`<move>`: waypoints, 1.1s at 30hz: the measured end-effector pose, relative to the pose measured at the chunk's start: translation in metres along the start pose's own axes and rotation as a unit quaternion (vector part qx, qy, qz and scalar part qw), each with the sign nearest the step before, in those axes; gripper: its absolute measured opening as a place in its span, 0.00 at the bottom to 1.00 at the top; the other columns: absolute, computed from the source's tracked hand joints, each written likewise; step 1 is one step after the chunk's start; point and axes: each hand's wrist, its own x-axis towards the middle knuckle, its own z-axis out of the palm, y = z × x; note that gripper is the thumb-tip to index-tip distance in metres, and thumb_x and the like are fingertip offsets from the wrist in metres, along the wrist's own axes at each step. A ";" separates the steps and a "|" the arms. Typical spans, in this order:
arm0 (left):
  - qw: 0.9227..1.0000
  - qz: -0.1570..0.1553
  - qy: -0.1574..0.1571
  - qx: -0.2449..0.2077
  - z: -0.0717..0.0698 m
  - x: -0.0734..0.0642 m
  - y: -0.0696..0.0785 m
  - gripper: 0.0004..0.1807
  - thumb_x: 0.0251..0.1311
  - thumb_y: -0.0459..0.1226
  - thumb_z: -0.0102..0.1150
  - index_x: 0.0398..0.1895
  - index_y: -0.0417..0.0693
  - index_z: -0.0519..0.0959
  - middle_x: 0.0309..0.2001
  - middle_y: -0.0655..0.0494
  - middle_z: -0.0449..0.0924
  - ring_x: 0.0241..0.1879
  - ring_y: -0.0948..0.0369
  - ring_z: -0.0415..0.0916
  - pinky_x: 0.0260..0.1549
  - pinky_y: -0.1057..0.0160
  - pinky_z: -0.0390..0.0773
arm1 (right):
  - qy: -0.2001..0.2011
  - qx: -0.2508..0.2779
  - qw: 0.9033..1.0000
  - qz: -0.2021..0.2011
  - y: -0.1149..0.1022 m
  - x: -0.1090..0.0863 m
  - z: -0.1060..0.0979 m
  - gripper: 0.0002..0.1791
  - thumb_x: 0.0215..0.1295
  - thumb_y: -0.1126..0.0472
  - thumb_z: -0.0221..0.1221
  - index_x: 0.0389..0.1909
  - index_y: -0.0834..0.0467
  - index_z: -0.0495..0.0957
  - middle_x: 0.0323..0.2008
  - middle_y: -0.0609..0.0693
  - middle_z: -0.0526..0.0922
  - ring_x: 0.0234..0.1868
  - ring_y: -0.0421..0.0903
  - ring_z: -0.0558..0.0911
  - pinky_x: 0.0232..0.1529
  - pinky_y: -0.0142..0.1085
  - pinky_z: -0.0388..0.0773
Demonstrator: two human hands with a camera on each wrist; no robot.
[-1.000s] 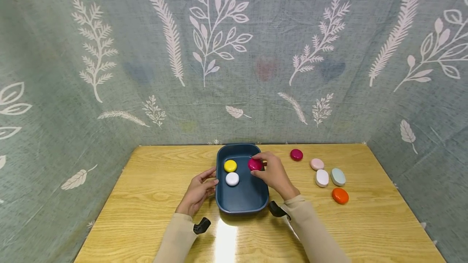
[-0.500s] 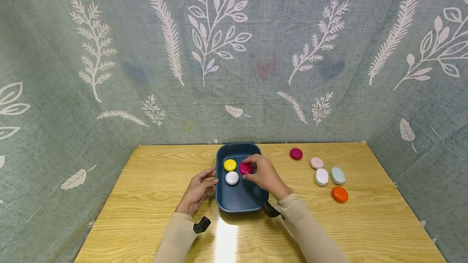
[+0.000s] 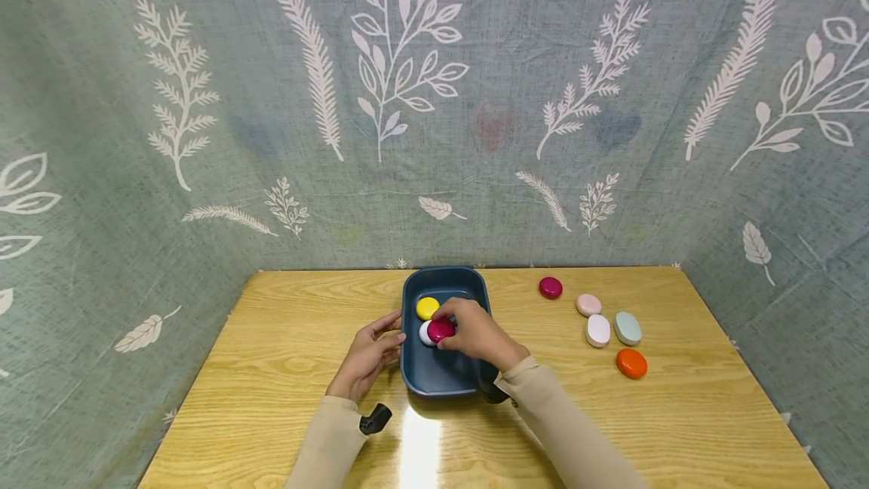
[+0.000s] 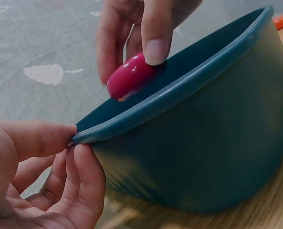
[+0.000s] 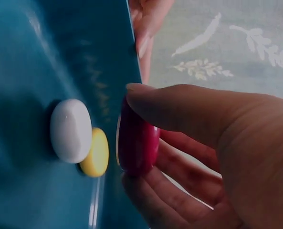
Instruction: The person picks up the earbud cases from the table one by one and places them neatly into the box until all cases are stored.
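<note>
My right hand [image 3: 480, 334] pinches a glossy magenta pebble-shaped piece [image 3: 440, 330] between thumb and fingers, above the inside of a dark blue tub [image 3: 434, 382]. In the right wrist view, a white rounded piece [image 5: 71, 131] and a smaller-looking yellow one [image 5: 96, 153] lie on the tub's floor, below the held piece. From the head, the magenta piece partly covers the white one. My left hand [image 3: 370, 359] is at the tub's left side. The left wrist view shows its thumb and fingertips pinching the tub's rim [image 4: 179, 93].
Right of the tub on the wooden table [image 3: 271, 368] lie another magenta piece [image 3: 551, 287], a pale pink one [image 3: 588, 305], a white one [image 3: 598, 330], a pale green one [image 3: 627, 328] and an orange one [image 3: 632, 363]. A patterned cloth [image 3: 434, 172] hangs behind the table.
The right hand has carried the magenta piece leftward and nearer the body, from the tub's right side to over the white piece. My left hand stays at the rim.
</note>
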 end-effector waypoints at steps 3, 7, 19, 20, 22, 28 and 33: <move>1.000 0.002 -0.002 0.001 0.000 -0.001 0.000 0.30 0.71 0.24 0.60 0.75 0.36 0.71 0.59 0.42 0.72 0.36 0.63 0.75 0.34 0.68 0.80 | -0.022 -0.009 1.000 -0.007 -0.002 0.001 0.004 0.20 0.53 0.70 0.79 0.49 0.64 0.87 0.46 0.54 0.87 0.47 0.49 0.83 0.50 0.42 0.84; 1.000 0.005 -0.007 -0.002 0.000 -0.003 0.000 0.30 0.70 0.24 0.59 0.76 0.34 0.70 0.59 0.41 0.72 0.35 0.64 0.76 0.34 0.69 0.80 | -0.048 -0.021 0.998 -0.017 -0.004 0.002 0.008 0.21 0.54 0.70 0.79 0.50 0.64 0.87 0.46 0.54 0.88 0.47 0.49 0.83 0.49 0.39 0.84; 1.000 0.006 -0.014 -0.008 -0.001 -0.002 0.000 0.30 0.70 0.24 0.59 0.76 0.34 0.69 0.59 0.42 0.72 0.34 0.65 0.77 0.34 0.69 0.80 | -0.077 -0.020 0.996 -0.038 -0.004 0.004 0.016 0.21 0.53 0.70 0.79 0.50 0.63 0.87 0.46 0.53 0.89 0.45 0.46 0.84 0.47 0.33 0.82; 1.000 0.008 -0.015 -0.007 -0.001 -0.002 0.000 0.31 0.70 0.24 0.59 0.76 0.33 0.69 0.59 0.42 0.72 0.34 0.66 0.77 0.34 0.69 0.80 | -0.078 -0.021 0.996 -0.039 -0.004 0.004 0.016 0.21 0.53 0.70 0.79 0.49 0.63 0.87 0.46 0.53 0.89 0.45 0.46 0.83 0.47 0.33 0.82; 1.000 0.007 -0.016 -0.006 -0.001 -0.002 0.001 0.31 0.70 0.24 0.59 0.76 0.34 0.69 0.59 0.42 0.72 0.34 0.66 0.77 0.34 0.69 0.80 | -0.080 -0.021 0.996 -0.040 -0.005 0.004 0.016 0.21 0.53 0.71 0.79 0.49 0.63 0.87 0.46 0.53 0.89 0.45 0.46 0.84 0.46 0.33 0.82; 1.000 0.008 -0.015 -0.008 -0.001 -0.002 0.001 0.30 0.71 0.24 0.59 0.76 0.33 0.69 0.57 0.43 0.73 0.34 0.65 0.78 0.34 0.68 0.81 | -0.088 -0.018 0.995 -0.038 -0.007 0.003 0.016 0.22 0.54 0.72 0.78 0.51 0.65 0.87 0.48 0.55 0.89 0.48 0.50 0.85 0.50 0.37 0.84; 1.000 0.010 -0.017 -0.007 -0.001 -0.001 0.000 0.30 0.71 0.24 0.59 0.76 0.33 0.69 0.57 0.43 0.73 0.34 0.65 0.78 0.34 0.69 0.81 | -0.083 -0.003 0.996 -0.016 -0.006 0.002 0.012 0.23 0.55 0.72 0.77 0.54 0.66 0.86 0.52 0.58 0.89 0.56 0.55 0.86 0.59 0.47 0.83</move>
